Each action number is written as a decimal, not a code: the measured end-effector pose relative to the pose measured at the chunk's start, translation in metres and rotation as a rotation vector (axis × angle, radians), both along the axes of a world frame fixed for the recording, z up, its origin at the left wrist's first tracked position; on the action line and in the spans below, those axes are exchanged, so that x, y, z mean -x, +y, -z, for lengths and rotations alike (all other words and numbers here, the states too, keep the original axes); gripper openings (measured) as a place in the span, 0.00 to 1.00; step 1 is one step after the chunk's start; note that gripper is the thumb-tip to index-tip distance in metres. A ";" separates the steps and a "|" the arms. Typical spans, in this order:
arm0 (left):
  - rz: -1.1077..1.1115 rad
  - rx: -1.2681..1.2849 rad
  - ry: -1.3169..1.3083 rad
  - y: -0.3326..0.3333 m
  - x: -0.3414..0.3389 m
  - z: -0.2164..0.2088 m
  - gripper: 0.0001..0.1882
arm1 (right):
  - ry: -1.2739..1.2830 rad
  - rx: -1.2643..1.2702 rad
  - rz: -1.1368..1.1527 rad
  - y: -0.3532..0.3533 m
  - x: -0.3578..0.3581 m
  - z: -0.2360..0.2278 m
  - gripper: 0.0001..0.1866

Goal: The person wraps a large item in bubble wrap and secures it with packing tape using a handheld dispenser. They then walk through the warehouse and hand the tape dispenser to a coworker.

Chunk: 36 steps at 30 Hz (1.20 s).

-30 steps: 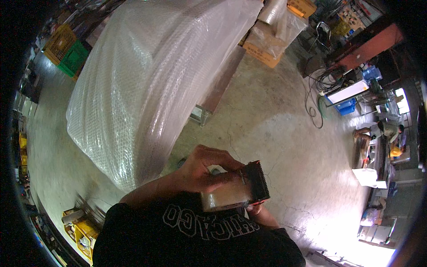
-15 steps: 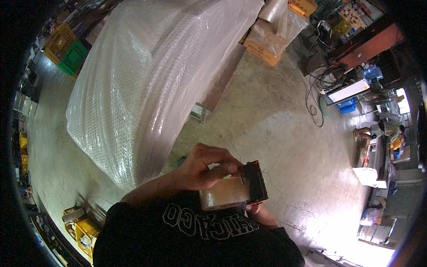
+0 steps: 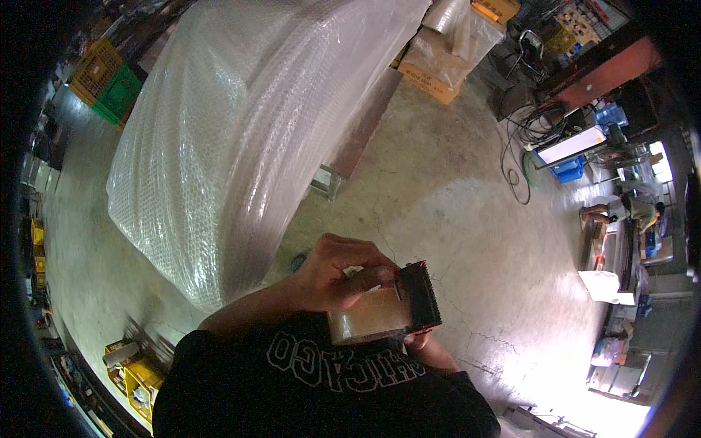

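A tape dispenser with a dark, saw-toothed front edge is in front of my chest, carrying a wide roll of clear-brown packing tape. My left hand comes over it from the left, thumb and forefinger pinched together at the tape beside the toothed end. Below the dispenser, my right hand holds it from underneath; the roll and dispenser hide most of those fingers. Beyond my left forearm stands a large bulky object draped in bubble wrap. What lies under the wrap cannot be made out.
A metal frame leg shows under the wrapped load's right side. Cardboard boxes sit at the far end. Black cables trail on the concrete floor at right. Yellow crates stand at lower left. A person bends over a bench at far right.
My hands and the dispenser hold almost the same pose. The view has shifted very slightly, and the person at far right has bent a little lower.
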<state>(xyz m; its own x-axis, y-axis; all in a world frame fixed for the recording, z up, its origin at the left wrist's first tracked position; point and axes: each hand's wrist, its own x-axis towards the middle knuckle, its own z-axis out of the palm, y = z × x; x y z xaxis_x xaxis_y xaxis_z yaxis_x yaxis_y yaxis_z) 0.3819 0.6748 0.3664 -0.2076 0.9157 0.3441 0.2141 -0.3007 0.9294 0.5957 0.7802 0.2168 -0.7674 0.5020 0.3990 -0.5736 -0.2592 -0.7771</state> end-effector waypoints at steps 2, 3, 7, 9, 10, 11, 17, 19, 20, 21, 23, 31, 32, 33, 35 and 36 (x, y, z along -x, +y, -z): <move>0.010 -0.013 0.009 0.000 0.000 -0.001 0.09 | -0.044 0.013 -0.001 -0.001 -0.002 -0.008 0.61; 0.013 -0.035 0.026 0.001 0.000 -0.005 0.09 | -0.044 -0.021 0.007 0.002 -0.003 -0.010 0.61; -0.027 -0.010 0.044 0.002 -0.004 -0.009 0.08 | -0.038 -0.037 0.004 0.002 -0.004 -0.007 0.62; -0.038 -0.035 0.023 0.002 -0.005 -0.004 0.08 | -0.023 -0.022 -0.006 0.002 -0.004 0.001 0.62; -0.044 -0.048 0.012 0.002 -0.005 -0.003 0.08 | -0.016 -0.015 -0.010 0.001 -0.004 0.003 0.62; -0.037 -0.062 0.011 0.002 -0.005 -0.005 0.08 | 0.032 -0.008 -0.006 0.001 -0.003 0.002 0.62; -0.052 -0.065 0.029 0.001 -0.005 -0.007 0.07 | 0.282 0.003 0.023 -0.001 0.020 0.006 0.62; -0.039 -0.087 -0.005 0.001 -0.004 -0.008 0.07 | 0.069 0.004 -0.055 0.001 0.006 -0.008 0.62; -0.032 -0.084 0.005 0.002 -0.004 -0.009 0.06 | 0.129 0.015 -0.046 0.001 0.008 -0.007 0.62; -0.025 -0.082 0.014 0.002 -0.005 -0.012 0.06 | 0.188 0.026 -0.038 0.001 0.011 -0.004 0.62; -0.035 -0.056 0.036 0.002 -0.005 -0.015 0.06 | 0.229 0.029 -0.026 0.001 0.013 0.001 0.62; -0.100 -0.084 0.051 0.005 -0.010 -0.011 0.05 | 0.101 -0.011 0.022 0.002 0.005 0.001 0.65; -0.121 -0.066 0.046 0.004 -0.011 -0.011 0.04 | 0.051 -0.006 0.013 0.001 0.005 -0.003 0.64; -0.142 -0.048 0.040 0.003 -0.012 -0.010 0.04 | 0.000 0.000 0.004 0.000 0.005 -0.010 0.64; -0.139 -0.056 0.011 0.003 -0.013 -0.010 0.05 | 0.004 0.025 -0.012 -0.001 0.006 -0.013 0.64; -0.117 -0.076 -0.008 0.002 -0.011 -0.011 0.05 | 0.064 0.051 -0.023 -0.005 0.009 -0.009 0.65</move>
